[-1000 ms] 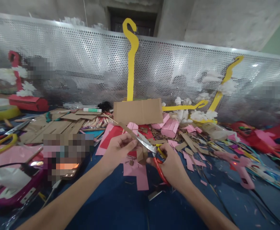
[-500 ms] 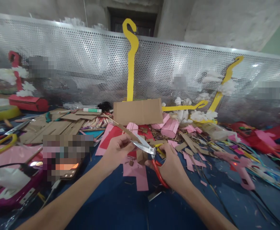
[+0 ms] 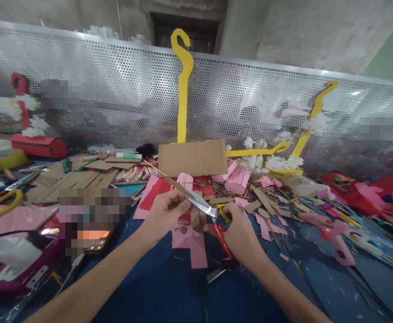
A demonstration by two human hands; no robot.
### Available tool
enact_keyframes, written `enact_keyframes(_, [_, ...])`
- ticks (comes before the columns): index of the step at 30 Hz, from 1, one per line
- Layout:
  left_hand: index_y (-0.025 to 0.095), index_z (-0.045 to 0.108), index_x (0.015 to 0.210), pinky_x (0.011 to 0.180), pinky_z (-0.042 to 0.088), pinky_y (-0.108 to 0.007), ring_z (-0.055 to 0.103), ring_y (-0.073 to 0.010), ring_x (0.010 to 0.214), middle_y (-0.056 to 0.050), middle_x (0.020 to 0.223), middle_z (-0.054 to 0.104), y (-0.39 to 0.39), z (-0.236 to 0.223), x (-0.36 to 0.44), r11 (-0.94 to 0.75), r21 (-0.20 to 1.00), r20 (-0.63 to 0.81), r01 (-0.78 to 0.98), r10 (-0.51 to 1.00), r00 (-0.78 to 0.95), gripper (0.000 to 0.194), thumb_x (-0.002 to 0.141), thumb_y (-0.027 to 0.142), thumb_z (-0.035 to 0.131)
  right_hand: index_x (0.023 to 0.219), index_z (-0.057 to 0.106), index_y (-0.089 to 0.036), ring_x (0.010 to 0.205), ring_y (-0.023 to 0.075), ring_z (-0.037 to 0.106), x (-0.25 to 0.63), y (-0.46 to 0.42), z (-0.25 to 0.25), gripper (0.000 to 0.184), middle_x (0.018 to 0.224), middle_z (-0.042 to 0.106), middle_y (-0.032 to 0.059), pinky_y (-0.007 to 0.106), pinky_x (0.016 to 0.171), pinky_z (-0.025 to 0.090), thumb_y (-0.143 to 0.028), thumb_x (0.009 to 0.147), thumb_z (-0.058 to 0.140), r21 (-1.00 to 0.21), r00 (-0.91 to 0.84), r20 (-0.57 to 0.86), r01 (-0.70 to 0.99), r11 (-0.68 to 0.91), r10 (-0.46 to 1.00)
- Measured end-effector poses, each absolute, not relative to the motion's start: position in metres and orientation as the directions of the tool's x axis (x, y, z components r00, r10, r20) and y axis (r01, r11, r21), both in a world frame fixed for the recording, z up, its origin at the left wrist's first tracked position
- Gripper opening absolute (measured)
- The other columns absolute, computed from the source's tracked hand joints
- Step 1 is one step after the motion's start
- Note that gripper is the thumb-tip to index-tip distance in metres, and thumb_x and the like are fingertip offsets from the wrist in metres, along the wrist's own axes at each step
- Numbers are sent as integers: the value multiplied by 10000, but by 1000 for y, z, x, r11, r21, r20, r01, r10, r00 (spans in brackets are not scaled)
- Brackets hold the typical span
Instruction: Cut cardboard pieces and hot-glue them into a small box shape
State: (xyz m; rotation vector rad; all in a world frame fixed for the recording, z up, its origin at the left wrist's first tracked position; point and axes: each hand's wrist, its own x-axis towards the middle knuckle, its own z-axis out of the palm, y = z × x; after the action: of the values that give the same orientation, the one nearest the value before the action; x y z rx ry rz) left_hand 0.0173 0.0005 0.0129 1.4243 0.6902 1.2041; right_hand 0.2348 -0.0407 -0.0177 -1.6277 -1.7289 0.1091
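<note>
My left hand (image 3: pixel 162 211) pinches a narrow brown cardboard strip (image 3: pixel 176 185), which slants up and away from the fingers. My right hand (image 3: pixel 241 231) grips scissors (image 3: pixel 203 205) by their red and yellow handles. Their silver blades point left and lie along the strip, almost closed, close to my left fingertips. Below my hands are red and pink paper pieces (image 3: pixel 198 253) and small cardboard scraps. Behind stands a cardboard box (image 3: pixel 192 157), with a tall yellow hook-shaped piece (image 3: pixel 183 98) rising at its back.
A pink glue gun (image 3: pixel 337 231) lies to the right with its cord trailing forward. Cardboard sheets (image 3: pixel 71 179) and a glue stick (image 3: pixel 129 155) are at the left. Paper and cardboard scraps (image 3: pixel 266 199) cover the right side. A perforated metal panel (image 3: pixel 115 89) runs along the back.
The scissor blades have come closer together on the cardboard strip, and the right hand's fingers have drawn in slightly. My left hand keeps nearly the same place.
</note>
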Motion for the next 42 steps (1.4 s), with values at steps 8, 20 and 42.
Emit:
enact_keyframes(8, [196, 767, 1000, 881, 587, -350, 738, -203, 910, -65, 986, 794, 5, 7, 17, -285, 940, 335, -188, 878, 342, 153, 868, 259, 719, 866, 442, -242, 767, 243, 575, 231, -45, -15, 407, 873, 618, 57, 335, 660, 450, -476, 746, 752, -546, 47, 389, 816, 189, 920])
enact_keyframes(20, [154, 750, 966, 797, 586, -315, 711, -182, 809, -65, 864, 763, 1, 6, 18, -187, 955, 260, -229, 899, 352, 237, 839, 351, 785, 780, 354, -265, 634, 184, 476, 228, -46, -11, 445, 739, 543, -13, 277, 557, 369, -475, 730, 743, -567, 74, 365, 808, 159, 928])
enact_keyframes(42, [166, 753, 948, 802, 582, -312, 725, -185, 841, -60, 900, 778, 6, 9, 16, -308, 937, 346, -163, 879, 328, 135, 857, 260, 723, 944, 517, -226, 911, 291, 611, 231, -44, -12, 367, 996, 644, 96, 384, 766, 479, -415, 729, 747, -593, 86, 368, 789, 162, 926])
